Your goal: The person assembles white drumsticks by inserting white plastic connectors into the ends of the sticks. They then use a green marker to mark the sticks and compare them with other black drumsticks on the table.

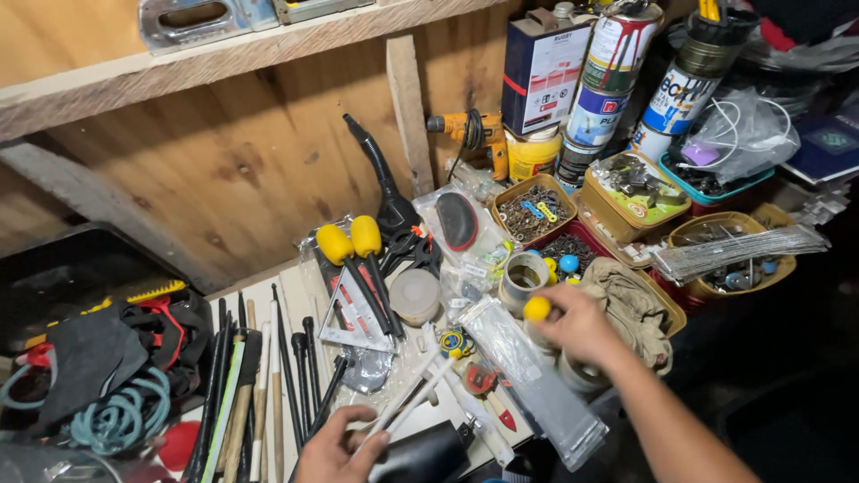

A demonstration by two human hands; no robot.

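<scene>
A person's right hand lifts a small tool by its round yellow knob above a crowded worktop, fingers pinched around the knob so that only its top shows. What hangs below the knob is hidden behind the hand. The left hand sits low at the near edge, fingers closed on the ends of two thin white rods that slant up and away from it, with a dark pouch just beside the thumb.

A long clear plastic sleeve lies directly under the right hand, and a roll of tape stands just behind it. Two yellow-headed mallets lie further left, next to a metal set square and a row of dark-handled tools. Trays of screws and fittings and a cluster of paint cans line the plywood back wall.

The knobbed tool looks light and rigid, and its smooth ball probably turns easily in a loose pinch; a fuller wrap of the fingers lower down, where the knob narrows, would likely hold it steadier. The white rods appear thin, stiff and light, best gripped near the middle to stop them swinging.
</scene>
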